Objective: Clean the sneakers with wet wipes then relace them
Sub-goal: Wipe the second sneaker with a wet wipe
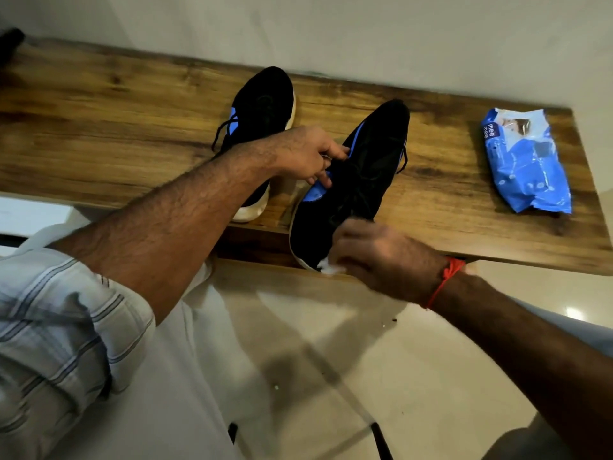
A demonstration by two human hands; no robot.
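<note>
Fingers pinch black knit sneaker; crumpled white wipe at heel.

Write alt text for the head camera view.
A person wipes the heel of a black sneaker with a white wipe in the right hand, the left hand steadying it on a wooden table.

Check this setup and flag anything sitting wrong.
The right sneaker sits askew, its heel hanging past the wooden shelf edge while both hands work on it. The wipes pack looks crumpled. Nothing spilled.
</note>
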